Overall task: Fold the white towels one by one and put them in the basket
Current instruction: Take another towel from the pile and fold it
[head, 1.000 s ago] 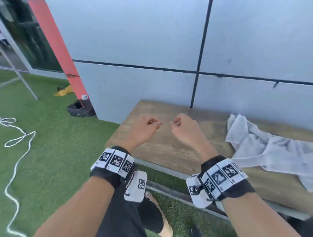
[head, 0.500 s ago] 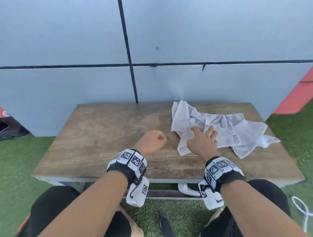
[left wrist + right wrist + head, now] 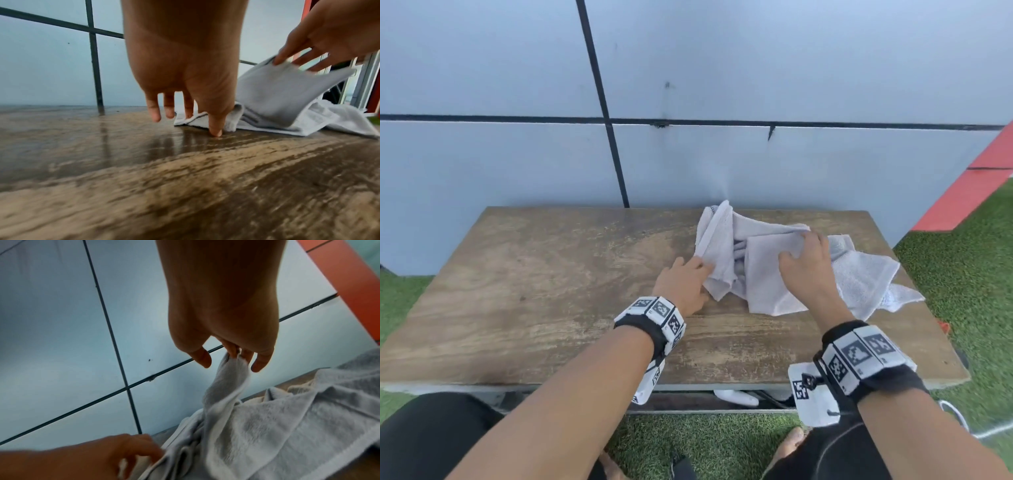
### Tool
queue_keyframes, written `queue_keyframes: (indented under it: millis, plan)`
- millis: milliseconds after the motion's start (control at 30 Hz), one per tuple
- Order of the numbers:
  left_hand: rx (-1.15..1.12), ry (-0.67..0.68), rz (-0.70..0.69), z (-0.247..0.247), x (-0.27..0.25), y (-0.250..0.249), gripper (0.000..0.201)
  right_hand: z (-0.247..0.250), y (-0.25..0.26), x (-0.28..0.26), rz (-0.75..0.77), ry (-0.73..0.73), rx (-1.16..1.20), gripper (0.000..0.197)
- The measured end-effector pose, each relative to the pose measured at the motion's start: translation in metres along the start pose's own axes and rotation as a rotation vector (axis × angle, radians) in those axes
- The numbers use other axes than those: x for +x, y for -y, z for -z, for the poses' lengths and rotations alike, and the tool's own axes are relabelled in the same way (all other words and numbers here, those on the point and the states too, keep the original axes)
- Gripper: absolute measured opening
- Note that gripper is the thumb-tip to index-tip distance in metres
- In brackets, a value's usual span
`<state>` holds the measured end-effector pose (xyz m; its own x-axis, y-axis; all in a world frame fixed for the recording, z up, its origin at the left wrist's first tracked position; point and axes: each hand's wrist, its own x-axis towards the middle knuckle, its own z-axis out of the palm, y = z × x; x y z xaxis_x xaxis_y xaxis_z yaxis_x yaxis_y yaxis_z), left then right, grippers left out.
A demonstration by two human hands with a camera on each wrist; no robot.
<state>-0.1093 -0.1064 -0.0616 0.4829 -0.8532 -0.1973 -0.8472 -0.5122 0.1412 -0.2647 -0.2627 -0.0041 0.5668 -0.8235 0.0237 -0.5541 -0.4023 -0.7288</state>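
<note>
Table (image 3: pixel 551 291): worn wooden top, set against a pale grey panelled wall (image 3: pixel 722 68) with dark seams; green artificial grass (image 3: pixel 962 274) lies on either side and below the near edge.

White towels (image 3: pixel 767 277): a crumpled heap on the right half of the table, toward the far edge. At least two pieces overlap; how many there are cannot be told. One corner stands up at the far left of the heap, and another piece trails off to the right, close to the table's right edge. A dark stripe runs along one hem in the left wrist view.

Right hand (image 3: pixel 808 270): above the heap, fingers pinching a towel's upper edge and lifting it clear of the pile. In the right wrist view the cloth hangs from between the fingertips (image 3: pixel 261 365), with the thumb held apart to the left. The lifted flap slopes down to the rest of the heap.

Left hand (image 3: pixel 683 291): low at the heap's near-left corner, touching the towel's edge. In the left wrist view the fingers (image 3: pixel 216 129) point down, slightly spread, with one fingertip on the tabletop just beside the hem. Whether any finger actually grips cloth cannot be told.

Wristbands (image 3: pixel 654 315): black with white coded squares, one on each wrist.

Red panel (image 3: pixel 969 192): slanted, at the far right beside the wall.
</note>
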Motion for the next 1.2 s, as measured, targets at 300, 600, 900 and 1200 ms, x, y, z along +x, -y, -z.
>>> queue_keyframes:
  millis: [300, 600, 900, 1200]
  plan:
    - [-0.514, -0.355, 0.158, 0.021, -0.024, 0.065, 0.007, -0.008, -0.004, 0.010, 0.047, -0.023, -0.153, 0.054]
    - [-0.857, -0.554, 0.022, 0.096, -0.071, 0.055, 0.026, -0.056, 0.086, -0.060, 0.418, 0.326, 0.238, 0.072]
    - [-0.874, -0.494, -0.130, 0.124, -0.108, 0.039, 0.020, -0.038, 0.127, -0.079, 0.539, -0.059, 0.214, 0.015]
    - [-0.709, -0.415, -0.152, 0.112, -0.115, 0.026, 0.031, -0.026, 0.115, -0.100, 0.597, 0.069, 0.197, 0.024]
